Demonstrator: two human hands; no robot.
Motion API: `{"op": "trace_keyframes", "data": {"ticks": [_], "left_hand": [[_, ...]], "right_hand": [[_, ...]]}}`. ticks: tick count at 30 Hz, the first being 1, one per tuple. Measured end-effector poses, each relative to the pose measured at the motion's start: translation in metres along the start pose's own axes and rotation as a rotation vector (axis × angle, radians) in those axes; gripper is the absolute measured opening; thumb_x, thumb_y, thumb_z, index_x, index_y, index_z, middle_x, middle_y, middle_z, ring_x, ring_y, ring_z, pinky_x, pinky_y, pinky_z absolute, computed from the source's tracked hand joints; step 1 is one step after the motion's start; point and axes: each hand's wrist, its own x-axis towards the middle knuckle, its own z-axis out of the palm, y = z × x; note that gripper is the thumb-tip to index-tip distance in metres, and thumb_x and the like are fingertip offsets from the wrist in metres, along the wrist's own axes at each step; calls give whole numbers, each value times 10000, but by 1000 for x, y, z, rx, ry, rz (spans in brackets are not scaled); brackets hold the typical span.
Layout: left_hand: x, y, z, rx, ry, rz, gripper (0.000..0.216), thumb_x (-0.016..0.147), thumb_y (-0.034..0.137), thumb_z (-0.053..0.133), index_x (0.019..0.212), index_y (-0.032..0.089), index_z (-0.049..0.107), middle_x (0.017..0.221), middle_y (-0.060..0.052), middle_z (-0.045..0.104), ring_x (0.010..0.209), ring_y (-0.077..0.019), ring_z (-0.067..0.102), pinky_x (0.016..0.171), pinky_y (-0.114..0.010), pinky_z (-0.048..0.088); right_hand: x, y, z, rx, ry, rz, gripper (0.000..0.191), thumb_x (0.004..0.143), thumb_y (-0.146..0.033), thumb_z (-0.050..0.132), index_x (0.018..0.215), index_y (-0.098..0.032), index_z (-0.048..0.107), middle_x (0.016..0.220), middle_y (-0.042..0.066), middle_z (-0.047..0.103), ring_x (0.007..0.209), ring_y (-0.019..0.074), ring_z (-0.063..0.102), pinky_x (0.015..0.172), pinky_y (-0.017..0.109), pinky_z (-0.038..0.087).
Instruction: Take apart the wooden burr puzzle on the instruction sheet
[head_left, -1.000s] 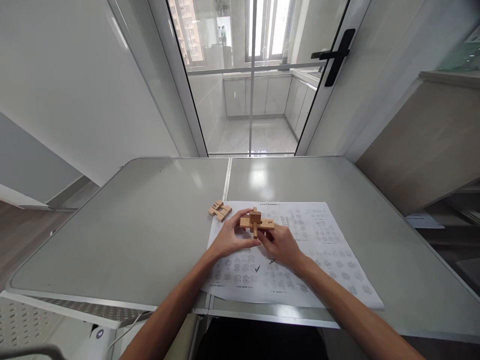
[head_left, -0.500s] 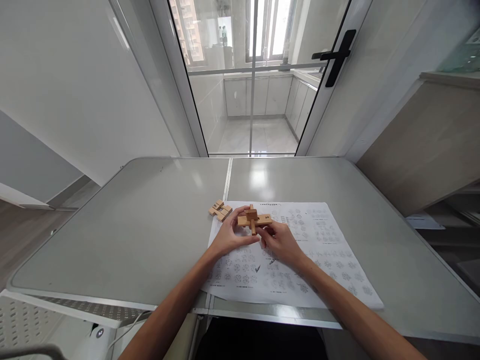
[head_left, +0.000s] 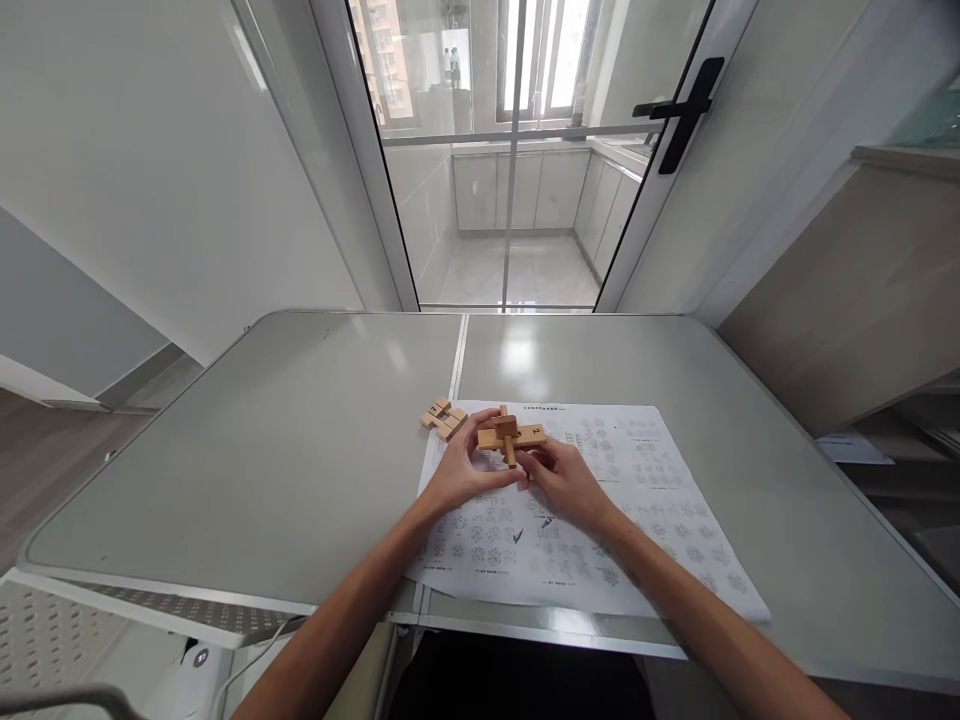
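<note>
A partly joined wooden burr puzzle is held between my two hands over the printed sheet. Its notched pieces cross one another, and a "2" is marked on the right end of the flat piece. My left hand curls round its left side, with the thumb below and the fingers behind. From the lower right, my right hand grips it, the fingertips tucked partly out of sight under the wood. Just left of my left hand lie loose notched wooden pieces, one marked "3", at the sheet's upper left corner.
The sheet of small diagrams lies on a grey folding table with a metal seam. Beyond the table's far edge stands a glass door with a black handle. Wooden shelving is at the right.
The puzzle is turned and tilted slightly in my hands, its lower rod shifted a little right. Both hands keep nearly the same place, and the view has moved slightly.
</note>
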Motion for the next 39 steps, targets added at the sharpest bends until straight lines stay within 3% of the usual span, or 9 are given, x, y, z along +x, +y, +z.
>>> {"op": "trace_keyframes", "data": {"ticks": [3,7,10,13,16,25,29,33,39], "left_hand": [[-1,1,1,-17,14,2,882,687,359,956,1442,273,507,1385,-127,645,1296,-318,632,1144,-498,482],[-1,5,3,83,53,13,871,711,358,936,1450,270,484,1299,-108,678,1213,-283,669,1091,-452,512],[-1,10,4,204,62,46,794,699,345,928,1390,253,548,1172,-75,703,1096,-248,681,1001,-395,536],[0,12,6,285,55,68,468,769,311,844,1192,205,675,991,-41,695,916,-193,651,853,-329,535],[2,12,6,313,81,63,214,797,266,786,971,178,696,853,-15,659,797,-156,591,758,-291,498],[4,8,4,290,73,18,243,964,415,663,976,186,743,897,-51,744,801,-178,662,751,-316,534],[7,0,2,101,127,14,266,938,444,714,978,181,728,977,-77,769,939,-224,734,868,-365,580],[9,-5,0,-112,139,-49,324,882,470,781,984,171,707,1050,-101,786,1018,-258,763,951,-412,595],[8,-2,2,-76,122,-55,324,909,462,759,1021,166,689,1073,-106,774,1046,-256,758,987,-427,588]], "right_hand": [[4,2,-2,58,17,42,331,973,-513,646,1143,-230,668,777,27,712,611,183,620,585,318,503],[7,1,-8,89,276,45,304,947,-502,668,1081,-230,648,958,58,705,816,207,655,685,321,543],[8,-2,-12,67,411,47,295,949,-515,659,1027,-231,650,926,38,663,766,183,606,644,297,513],[9,-5,-14,69,363,9,304,964,-529,634,988,-226,655,879,29,650,751,181,596,652,301,511],[8,-6,-11,64,280,-5,305,971,-526,629,958,-222,654,878,34,668,763,187,618,702,323,534],[6,-3,-8,47,201,9,319,957,-528,670,1059,-225,663,989,65,731,844,216,693,768,353,574],[6,-4,-7,8,219,-9,337,984,-548,628,1087,-229,661,1078,81,740,906,229,707,832,377,565],[5,-7,-6,-142,202,-58,339,1011,-543,586,1083,-226,683,1057,82,745,871,229,679,768,360,543],[4,-8,-7,-220,243,-180,294,1039,-498,565,1030,-239,702,983,75,733,851,236,672,765,370,550]]}}
